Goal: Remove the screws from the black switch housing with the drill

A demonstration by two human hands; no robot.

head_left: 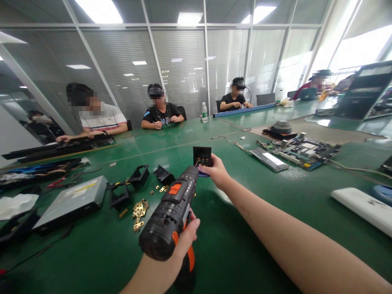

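Observation:
My left hand (188,234) is wrapped round the grip of a black and orange cordless drill (171,208), which points away from me. Held upright just above the table in my right hand (219,171) is a small square black plastic part (202,153) with brass-coloured metal pieces set in it. The drill's front end reaches this part's lower left; whether the bit touches it I cannot tell. Left of the drill lie a heap of brass contact pieces (140,210) and several black plastic frames (139,174).
A silver disc drive (72,202) lies left on the green table (260,245). To the right are a circuit board (306,151), a flat silver device (269,159) and a white oblong object (361,206). Several people sit across the table, near a plastic bottle (204,111).

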